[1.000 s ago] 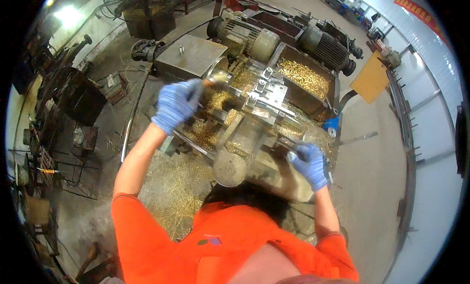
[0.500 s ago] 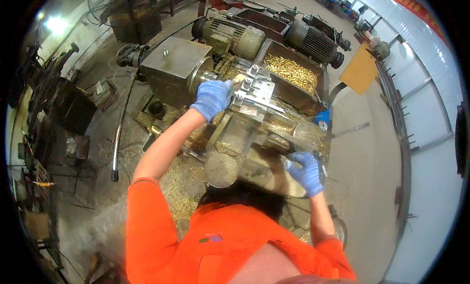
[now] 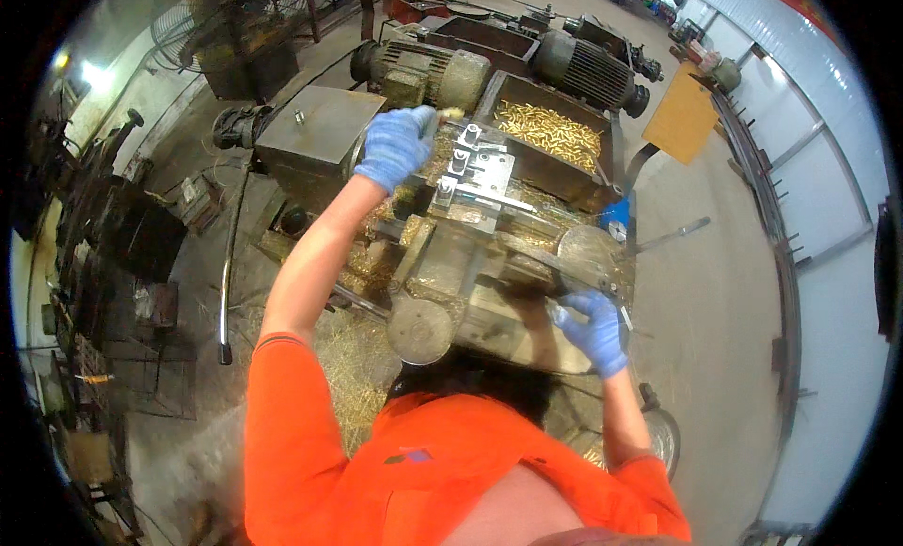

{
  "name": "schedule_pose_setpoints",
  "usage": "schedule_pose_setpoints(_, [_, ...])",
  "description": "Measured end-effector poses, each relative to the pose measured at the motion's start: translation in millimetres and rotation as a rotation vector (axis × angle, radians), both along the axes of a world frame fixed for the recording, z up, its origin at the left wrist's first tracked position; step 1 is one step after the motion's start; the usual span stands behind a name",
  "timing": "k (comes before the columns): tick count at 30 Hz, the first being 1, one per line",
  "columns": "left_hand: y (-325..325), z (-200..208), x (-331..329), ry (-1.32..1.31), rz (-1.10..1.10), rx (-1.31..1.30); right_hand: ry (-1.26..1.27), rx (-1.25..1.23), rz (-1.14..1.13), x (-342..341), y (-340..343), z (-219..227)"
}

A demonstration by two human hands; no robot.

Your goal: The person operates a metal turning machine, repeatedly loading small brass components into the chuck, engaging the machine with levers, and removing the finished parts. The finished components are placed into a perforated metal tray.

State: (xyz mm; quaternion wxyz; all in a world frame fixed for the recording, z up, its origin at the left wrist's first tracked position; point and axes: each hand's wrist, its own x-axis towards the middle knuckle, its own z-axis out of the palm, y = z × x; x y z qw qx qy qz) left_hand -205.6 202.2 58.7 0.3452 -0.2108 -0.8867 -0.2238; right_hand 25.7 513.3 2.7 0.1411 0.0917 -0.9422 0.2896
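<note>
Both of my hands wear blue knit gloves over a small metal lathe. My left hand [image 3: 395, 149] is closed round what looks like a small brush [image 3: 451, 113], its pale tuft pointing right. It is beside the headstock [image 3: 318, 127], just up and left of the bright tool block [image 3: 484, 174], which carries several clamped cutters. Over the near right side of the carriage, my right hand [image 3: 594, 332] is curled, with a small pale bit at its fingertips. What it grips is too small to tell. A round handwheel [image 3: 420, 331] stands nearer to me.
A metal bin [image 3: 611, 151] of small brass parts [image 3: 550, 132] lies beyond the tool block. Two motors [image 3: 409, 66] [image 3: 593, 71] stand behind. A long lever [image 3: 229, 273] rises at the left. Brass shavings [image 3: 353, 377] cover the floor nearby, and a tan board [image 3: 682, 118] stands right.
My left hand has moved up and slightly left with the brush, away from the cutters. My right hand stays by the carriage. The whole view has shifted a little.
</note>
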Motion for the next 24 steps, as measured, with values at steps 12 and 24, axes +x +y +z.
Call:
schedule_pose_setpoints(12, [8, -15, -22, -0.387, 0.018, -0.546, -0.089, -0.072, -0.128, 28, 28, -22])
schedule_pose_setpoints(24, [-3, 2, -39, -0.013, 0.126, -0.014, -0.08, -0.088, -0.144, 30, 18, -10])
